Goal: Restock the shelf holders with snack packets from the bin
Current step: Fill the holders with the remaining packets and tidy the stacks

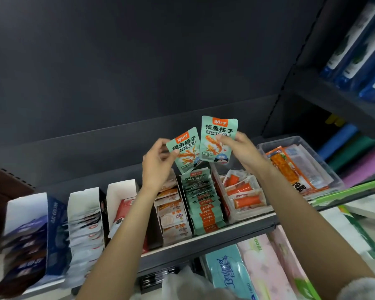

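A: how many packets up right now?

B: two mint-green fish snack packets — left hand (pixel 158 163) pinches the left packet (pixel 186 151), right hand (pixel 242 149) pinches the right packet (pixel 218 139), both above the shelf (pixel 203 237).

A: and the holders?

B: six in the row — the mint-green holder (pixel 201 202) sits right below the hands.
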### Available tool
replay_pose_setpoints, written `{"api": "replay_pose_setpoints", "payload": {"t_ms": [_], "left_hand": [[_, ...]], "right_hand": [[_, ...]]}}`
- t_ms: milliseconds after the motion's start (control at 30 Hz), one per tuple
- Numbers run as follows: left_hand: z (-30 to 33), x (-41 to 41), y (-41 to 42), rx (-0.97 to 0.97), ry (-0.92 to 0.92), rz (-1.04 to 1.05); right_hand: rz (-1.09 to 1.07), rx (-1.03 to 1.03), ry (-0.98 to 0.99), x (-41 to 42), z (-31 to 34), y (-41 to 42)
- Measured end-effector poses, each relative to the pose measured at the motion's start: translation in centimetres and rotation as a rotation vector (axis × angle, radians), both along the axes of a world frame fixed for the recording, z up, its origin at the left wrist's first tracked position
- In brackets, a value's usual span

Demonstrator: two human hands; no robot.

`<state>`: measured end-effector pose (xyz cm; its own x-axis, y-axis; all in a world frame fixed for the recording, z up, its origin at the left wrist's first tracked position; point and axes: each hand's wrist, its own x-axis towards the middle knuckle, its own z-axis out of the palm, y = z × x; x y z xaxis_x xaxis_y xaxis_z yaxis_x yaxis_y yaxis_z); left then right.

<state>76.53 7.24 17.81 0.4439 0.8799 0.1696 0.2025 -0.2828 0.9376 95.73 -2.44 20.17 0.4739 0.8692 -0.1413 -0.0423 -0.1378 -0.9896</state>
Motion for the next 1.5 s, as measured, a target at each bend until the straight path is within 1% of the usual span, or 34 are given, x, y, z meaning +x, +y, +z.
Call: {"api": "replay_pose_setpoints", "payload": {"t_ms": [100,167,233,300,367,400,467,567,633,733,833,900,967,1133,1300,1400,1433,1500], "left_hand": [[0.2,-0.2,0.0,0.003,0.009,0.002],[0.4,-0.6,0.0,0.027,0.041,-0.044],[0.3,-1.2,-0.4,0.091,0.096,-0.121],[0.1,-1.7,-0.8,0.090,0.104,-0.154],[-0.1,-2.1,-1.0,0.056,0.094,-0.154],[-0.3,-2.2,-1.1,0.072,0.105,-0.156],[-0.6,-2.3,-1.4,0.104,0.136,-0.186],[-0.8,-1.9,-2.2,0.166,0.138,-0.207],[-0.9,-1.5,-2.3,0.265,0.109,-0.184],[-0.8,-1.4,-1.9,0.391,0.094,-0.139],[-0.5,-1.3,-1.2,0.461,0.100,-0.152],[-0.5,-1.0,-0.8,0.467,0.109,-0.171],[-0.8,-0.7,-0.8,0.448,0.112,-0.176],[-1.2,-0.3,-1.5,0.298,0.031,-0.124],[-3.0,-1.2,-1.1,0.424,0.278,-0.204],[-3.6,-1.5,-1.7,0.553,0.404,-0.232],[-3.6,-1.5,-2.0,0.609,0.449,-0.244],[-3.4,-1.5,-2.5,0.711,0.516,-0.251]], "right_hand": [[-0.197,0.050,0.090,0.3,0.3,-0.3],[-0.208,0.108,0.043,0.3,0.6,-0.5],[-0.157,0.177,-0.054,0.0,0.8,-0.7],[-0.173,0.236,-0.104,-0.2,0.6,-0.5],[-0.277,0.303,-0.062,-0.2,0.3,-0.1],[-0.312,0.325,-0.026,-0.2,0.2,0.1],[-0.272,0.293,-0.017,-0.5,-0.2,0.4],[-0.051,0.171,-0.150,-1.4,-1.4,0.6],[0.052,0.130,-0.163,-1.9,-2.1,0.7],[0.077,0.097,-0.128,-2.3,-2.5,0.9],[0.021,0.118,-0.005,-2.5,-1.7,1.1],[0.036,0.125,0.016,-2.4,-0.8,1.7],[0.069,0.079,0.002,-2.4,-0.3,2.2],[0.057,-0.002,0.076,-2.3,-1.1,2.2],[0.095,-0.061,0.045,-2.1,-2.0,2.0],[0.130,-0.104,0.031,-2.4,-2.7,2.0],[0.147,-0.128,0.008,-2.5,-2.9,1.9],[0.188,-0.208,-0.138,-2.6,-3.4,1.7]]}}
